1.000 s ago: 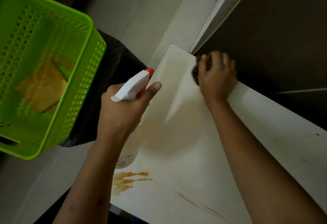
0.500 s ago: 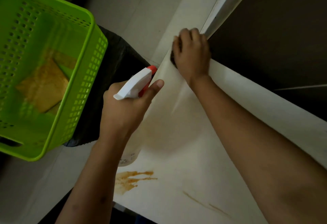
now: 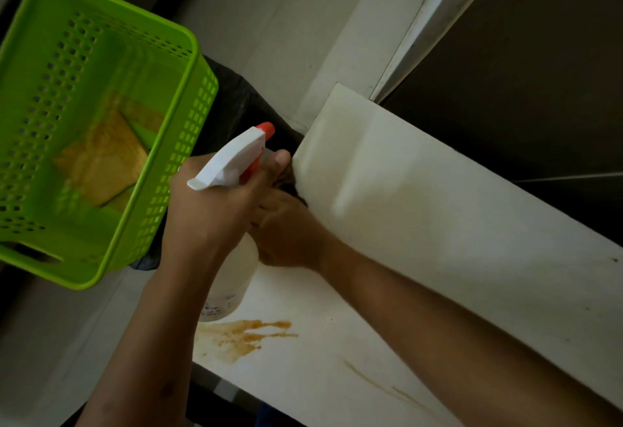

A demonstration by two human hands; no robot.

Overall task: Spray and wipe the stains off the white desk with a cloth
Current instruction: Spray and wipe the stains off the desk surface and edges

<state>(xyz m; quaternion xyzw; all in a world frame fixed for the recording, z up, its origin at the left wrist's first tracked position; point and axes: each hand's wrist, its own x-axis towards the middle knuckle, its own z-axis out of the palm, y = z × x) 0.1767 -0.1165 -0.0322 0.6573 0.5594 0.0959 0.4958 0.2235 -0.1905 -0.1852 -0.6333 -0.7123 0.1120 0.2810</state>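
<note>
The left hand (image 3: 209, 210) has its grip wrapped round the neck of the spray bottle (image 3: 232, 264), whose white trigger head with red nozzle rises above the knuckles. Just right of that grip, partly behind it, the right hand (image 3: 286, 231) holds a dark cloth (image 3: 286, 180) bunched against the left edge of the white worktop (image 3: 438, 210). Below the bottle a brown stain (image 3: 242, 335) lies on the worktop, with a thin streak (image 3: 387, 389) farther right. A green basket (image 3: 101, 129) sits left of the grip.
</note>
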